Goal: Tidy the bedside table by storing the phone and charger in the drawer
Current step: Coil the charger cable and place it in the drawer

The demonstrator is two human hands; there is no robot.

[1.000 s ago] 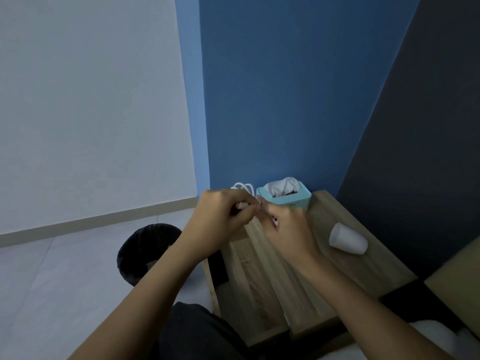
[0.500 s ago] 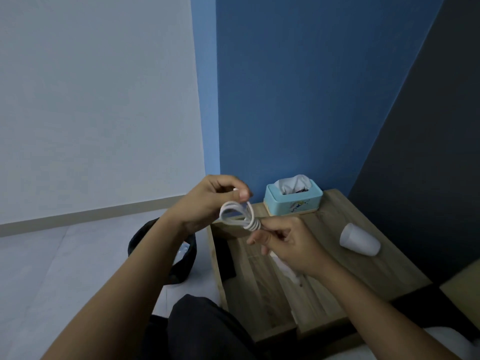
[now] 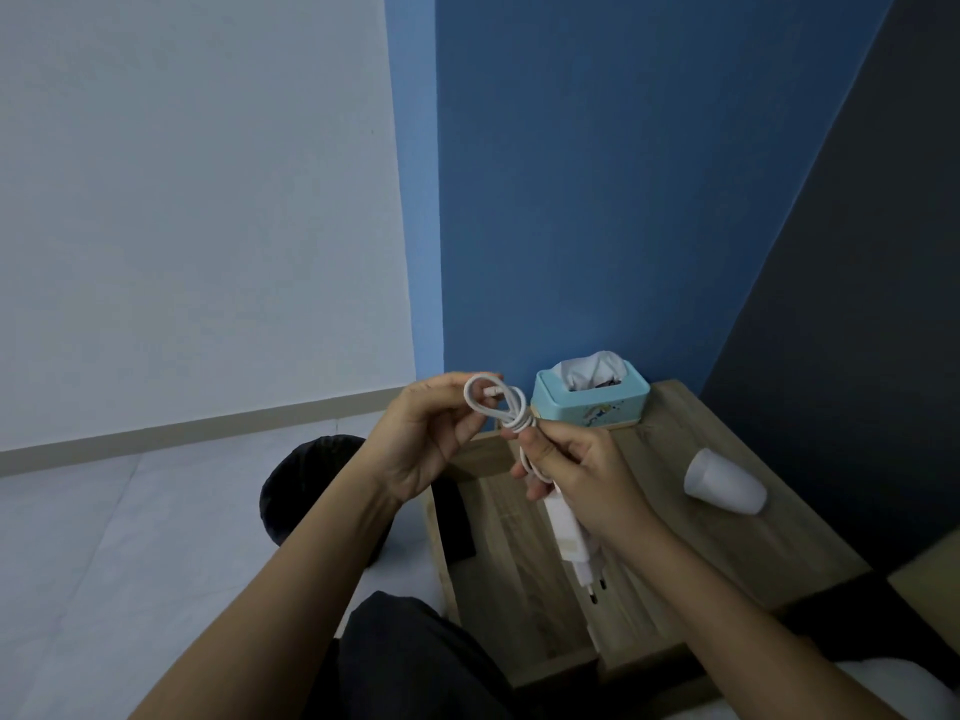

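My right hand [image 3: 582, 472] is closed around a white charger [image 3: 569, 532], whose plug pins point down toward me. The charger's white cable [image 3: 493, 402] is coiled in loops above that fist, and my left hand [image 3: 431, 439] pinches the free end of the loop. Both hands hover over the open wooden drawer [image 3: 498, 579] of the bedside table [image 3: 691, 543]. A dark flat object [image 3: 457, 519], possibly the phone, lies along the drawer's left side, partly hidden by my left wrist.
On the tabletop a teal tissue box [image 3: 592, 402] stands at the back, and a white cup [image 3: 724, 488] lies on its side to the right. A black bin [image 3: 306, 475] sits on the floor left of the table. My knee in dark trousers [image 3: 410, 662] is below.
My hands have drawn apart and toward me. The cable loop now shows between them, and the charger's plug has come into sight below my right hand.
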